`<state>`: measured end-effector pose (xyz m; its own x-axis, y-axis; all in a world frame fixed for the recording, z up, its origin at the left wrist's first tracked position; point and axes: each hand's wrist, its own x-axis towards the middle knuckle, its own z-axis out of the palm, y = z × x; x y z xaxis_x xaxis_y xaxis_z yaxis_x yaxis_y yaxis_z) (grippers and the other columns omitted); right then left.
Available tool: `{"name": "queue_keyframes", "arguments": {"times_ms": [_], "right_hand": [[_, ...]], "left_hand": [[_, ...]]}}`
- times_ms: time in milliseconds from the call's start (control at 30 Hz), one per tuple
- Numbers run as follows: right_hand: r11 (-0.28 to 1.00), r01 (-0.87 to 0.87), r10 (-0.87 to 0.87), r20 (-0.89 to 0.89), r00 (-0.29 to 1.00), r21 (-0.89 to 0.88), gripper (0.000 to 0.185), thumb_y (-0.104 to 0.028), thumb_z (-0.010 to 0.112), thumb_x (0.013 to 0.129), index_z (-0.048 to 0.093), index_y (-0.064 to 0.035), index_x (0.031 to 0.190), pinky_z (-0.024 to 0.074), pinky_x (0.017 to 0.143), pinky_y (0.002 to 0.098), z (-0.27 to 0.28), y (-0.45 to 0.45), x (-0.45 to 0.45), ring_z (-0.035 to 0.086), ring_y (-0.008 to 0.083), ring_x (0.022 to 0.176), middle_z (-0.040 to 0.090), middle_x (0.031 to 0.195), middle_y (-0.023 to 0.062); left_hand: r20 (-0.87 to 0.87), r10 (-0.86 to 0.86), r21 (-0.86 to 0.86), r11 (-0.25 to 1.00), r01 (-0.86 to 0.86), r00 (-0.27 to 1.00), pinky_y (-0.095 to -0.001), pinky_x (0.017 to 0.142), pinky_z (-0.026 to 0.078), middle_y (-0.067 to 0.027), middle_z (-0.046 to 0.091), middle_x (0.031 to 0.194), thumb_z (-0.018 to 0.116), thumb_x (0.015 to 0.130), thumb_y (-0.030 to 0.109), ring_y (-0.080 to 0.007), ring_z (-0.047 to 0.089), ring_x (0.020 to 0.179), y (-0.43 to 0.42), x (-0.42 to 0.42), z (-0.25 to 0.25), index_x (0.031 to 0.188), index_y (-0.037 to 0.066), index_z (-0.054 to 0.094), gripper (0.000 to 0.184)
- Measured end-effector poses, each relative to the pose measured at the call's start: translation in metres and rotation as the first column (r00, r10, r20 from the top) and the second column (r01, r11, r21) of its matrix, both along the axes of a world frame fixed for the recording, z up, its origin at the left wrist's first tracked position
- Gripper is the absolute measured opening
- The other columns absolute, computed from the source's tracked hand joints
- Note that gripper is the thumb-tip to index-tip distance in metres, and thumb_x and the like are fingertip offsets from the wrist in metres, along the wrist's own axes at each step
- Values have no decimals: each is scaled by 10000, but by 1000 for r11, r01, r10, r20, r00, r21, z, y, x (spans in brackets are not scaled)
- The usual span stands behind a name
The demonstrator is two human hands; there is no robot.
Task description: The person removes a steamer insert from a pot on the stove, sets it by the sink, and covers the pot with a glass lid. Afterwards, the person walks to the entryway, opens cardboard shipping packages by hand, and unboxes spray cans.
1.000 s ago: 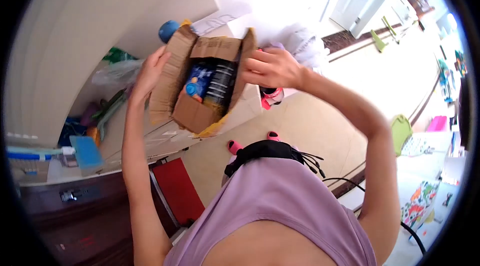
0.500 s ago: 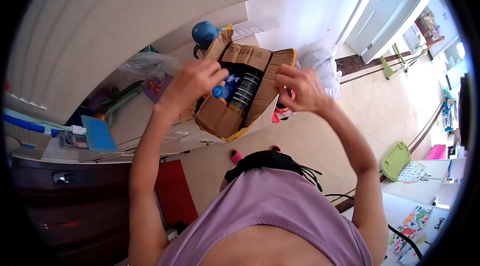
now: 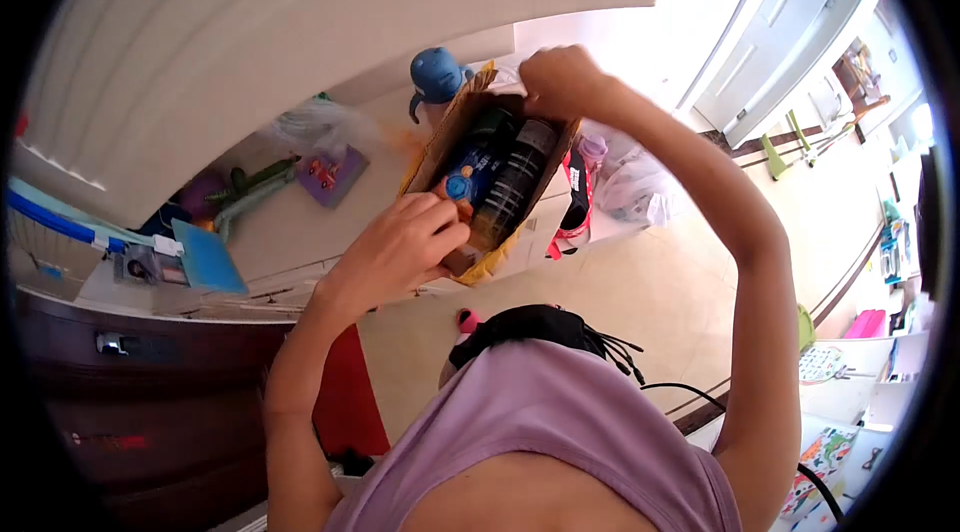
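Note:
A small brown cardboard box [image 3: 437,157] with yellow tape along its edges stands open on the white surface. Inside lie a dark cylinder [image 3: 516,177] with white print and a blue packet [image 3: 468,180]; a dark green item [image 3: 492,124] lies at the far end. My left hand [image 3: 405,240] is closed at the box's near left corner, its fingers over the edge by the near flap. At the far end, my right hand [image 3: 562,82] is curled over the rim by the far flap; its fingertips are partly hidden.
Behind the box sits a blue round-headed toy [image 3: 437,75]. Clear plastic wrap [image 3: 315,127] and a purple picture card [image 3: 330,177] lie to the left. White plastic bags [image 3: 635,187] and a red and black item [image 3: 574,197] are on the right. A white panel overhangs the surface.
My right hand has moved from the right flap to the far end. My left hand has come down to the near left corner. The side flaps now stand more upright.

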<state>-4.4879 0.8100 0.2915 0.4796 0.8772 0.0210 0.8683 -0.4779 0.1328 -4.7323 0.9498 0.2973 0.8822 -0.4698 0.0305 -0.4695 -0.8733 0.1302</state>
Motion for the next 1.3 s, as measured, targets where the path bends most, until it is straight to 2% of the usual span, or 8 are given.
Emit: {"name": "queue_keyframes", "arguments": {"times_ms": [133, 200, 333, 433, 500, 700, 1067, 1300], "right_hand": [[973, -82, 174, -455, 874, 214, 333, -360, 672, 724, 655, -28, 700, 460, 539, 338, -17, -8, 74, 579, 178, 579, 582, 584, 79], [974, 223, -145, -644, 751, 41, 419, -435, 667, 754, 640, -29, 655, 369, 451, 294, -11, -9, 80, 449, 125, 483, 451, 489, 9], [976, 187, -104, -514, 851, 112, 611, -605, 620, 699, 604, -2, 605, 438, 439, 357, -63, -14, 112, 546, 207, 476, 554, 534, 93], [942, 36, -21, -47, 999, 335, 477, -514, 659, 697, 600, -41, 671, 493, 559, 358, -41, -21, 76, 628, 236, 734, 631, 734, 107], [933, -85, -19, 286, 958, 349, 299, -344, 687, 689, 543, -86, 730, 474, 557, 384, -21, -10, 49, 611, 276, 711, 573, 714, 83], [879, -478, 468, -197, 862, -4, 397, -234, 726, 661, 637, -130, 1034, 495, 693, 392, -14, 21, -39, 618, 290, 823, 626, 886, 137], [781, -606, 615, -15, 789, 149, 549, -123, 716, 655, 485, -223, 1142, 509, 626, 367, 5, 11, -69, 619, 284, 779, 501, 1110, 114], [744, -432, 618, -281, 734, 509, 372, -94, 652, 724, 543, -132, 1078, 479, 698, 377, 35, -3, -48, 605, 274, 824, 587, 1019, 76]], "left_hand": [[289, -29, 133, 991, -10, 957, -334, 737, 405, -43, 471, 780, 675, 658, 162, -182, 485, 792, 2, -48, -38, 786, 108, 494, 228], [271, 30, 108, 992, -61, 962, -325, 715, 411, -41, 474, 770, 650, 699, 177, -189, 491, 770, 1, -61, -70, 799, 103, 502, 193], [-15, 140, -234, 962, -140, 990, -319, 655, 430, -59, 496, 775, 603, 791, 192, -213, 519, 718, -2, -69, -41, 860, 76, 527, 155], [-417, 344, -474, 707, -525, 841, -364, 673, 464, -104, 535, 839, 544, 851, 166, -276, 566, 777, 0, -63, -11, 933, 45, 527, 147], [-260, 440, -383, 770, -510, 859, -385, 693, 464, -143, 549, 909, 560, 843, 152, -311, 573, 811, -1, -46, -9, 997, 18, 512, 209], [-20, 654, -133, 748, -650, 756, -435, 735, 474, -217, 556, 1046, 551, 849, 148, -384, 570, 887, -28, -16, -10, 1184, -30, 438, 396], [-47, 675, -387, 667, -636, 736, -384, 770, 470, -246, 584, 1010, 601, 831, 160, -345, 591, 917, -18, 7, -17, 1215, -38, 425, 466], [-257, 527, -958, -27, -286, 810, -315, 785, 490, -102, 582, 1068, 650, 810, 158, -199, 599, 925, 3, -11, -29, 1175, 9, 459, 438]]}}
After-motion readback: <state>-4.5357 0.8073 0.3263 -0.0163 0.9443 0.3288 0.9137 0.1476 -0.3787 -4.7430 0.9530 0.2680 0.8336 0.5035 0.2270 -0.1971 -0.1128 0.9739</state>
